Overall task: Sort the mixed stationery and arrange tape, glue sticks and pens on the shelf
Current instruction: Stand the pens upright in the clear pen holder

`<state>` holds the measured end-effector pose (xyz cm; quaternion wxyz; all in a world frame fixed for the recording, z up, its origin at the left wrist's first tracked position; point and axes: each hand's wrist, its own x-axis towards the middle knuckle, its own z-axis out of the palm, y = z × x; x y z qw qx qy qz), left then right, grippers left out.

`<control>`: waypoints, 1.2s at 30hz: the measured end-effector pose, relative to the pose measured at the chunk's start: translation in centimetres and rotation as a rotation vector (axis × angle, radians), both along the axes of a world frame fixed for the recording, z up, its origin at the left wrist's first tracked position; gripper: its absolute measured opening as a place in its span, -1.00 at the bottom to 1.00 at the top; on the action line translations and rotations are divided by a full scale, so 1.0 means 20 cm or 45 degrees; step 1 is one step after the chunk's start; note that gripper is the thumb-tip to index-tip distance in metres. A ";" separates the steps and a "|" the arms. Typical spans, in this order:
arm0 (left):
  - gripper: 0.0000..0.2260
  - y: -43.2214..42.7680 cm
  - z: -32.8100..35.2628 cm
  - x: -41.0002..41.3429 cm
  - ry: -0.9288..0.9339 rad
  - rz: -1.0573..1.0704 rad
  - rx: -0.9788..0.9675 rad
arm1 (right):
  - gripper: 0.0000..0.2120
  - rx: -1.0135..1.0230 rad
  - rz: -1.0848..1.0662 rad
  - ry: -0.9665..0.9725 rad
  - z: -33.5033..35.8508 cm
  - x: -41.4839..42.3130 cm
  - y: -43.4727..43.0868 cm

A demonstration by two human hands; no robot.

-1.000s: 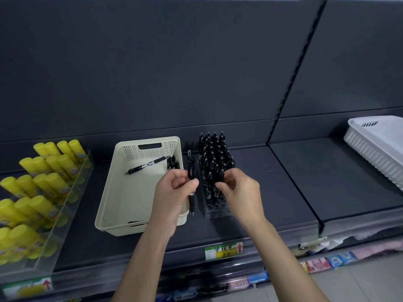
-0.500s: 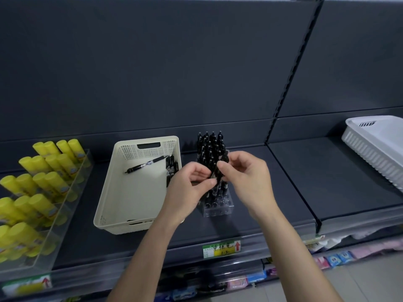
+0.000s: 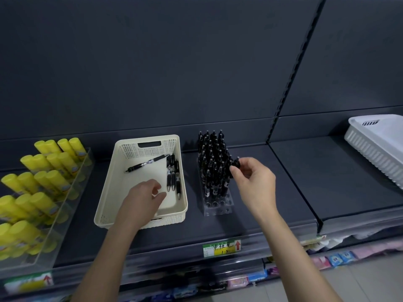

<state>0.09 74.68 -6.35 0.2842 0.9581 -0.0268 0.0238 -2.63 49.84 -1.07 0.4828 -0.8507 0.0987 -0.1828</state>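
Note:
A cream basket (image 3: 109, 199) sits on the dark shelf (image 3: 250, 223) and holds several black pens; one pen (image 3: 148, 163) lies diagonally, others (image 3: 173, 177) lie along the right wall. My left hand (image 3: 145, 198) hovers inside the basket with loosely curled fingers, holding nothing. To the right, a clear pen holder (image 3: 218, 207) stands packed with upright black pens (image 3: 212, 162). My right hand (image 3: 254, 179) pinches the top of a black pen (image 3: 236, 163) at the holder's right edge. Yellow glue sticks (image 3: 39, 182) fill a clear tray on the left.
A white basket (image 3: 379, 144) rests on the neighbouring shelf section at far right. A yellow-green price label (image 3: 221, 247) is fixed on the shelf's front rail. Lower shelves with coloured packets (image 3: 335, 259) lie beneath. The clear glue tray's wall (image 3: 65, 197) stands close to the cream basket.
My left hand has moved left from the pen holder into the cream basket. My right hand has taken the pen over to the holder's right edge.

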 end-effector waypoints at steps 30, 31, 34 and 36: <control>-0.87 0.20 0.03 0.13 0.542 -0.246 0.263 | -0.91 -0.171 0.384 -0.170 -0.05 0.03 0.46; -0.86 0.20 0.02 0.14 0.580 -0.249 0.291 | -0.83 -0.291 0.432 -0.080 -0.05 0.05 0.49; -0.89 0.21 0.02 0.15 0.709 -0.309 0.352 | -0.60 -0.520 0.548 0.100 -0.09 0.09 0.57; -0.87 0.21 0.01 0.16 0.756 -0.395 0.388 | -0.59 -0.521 0.541 0.120 -0.12 0.12 0.61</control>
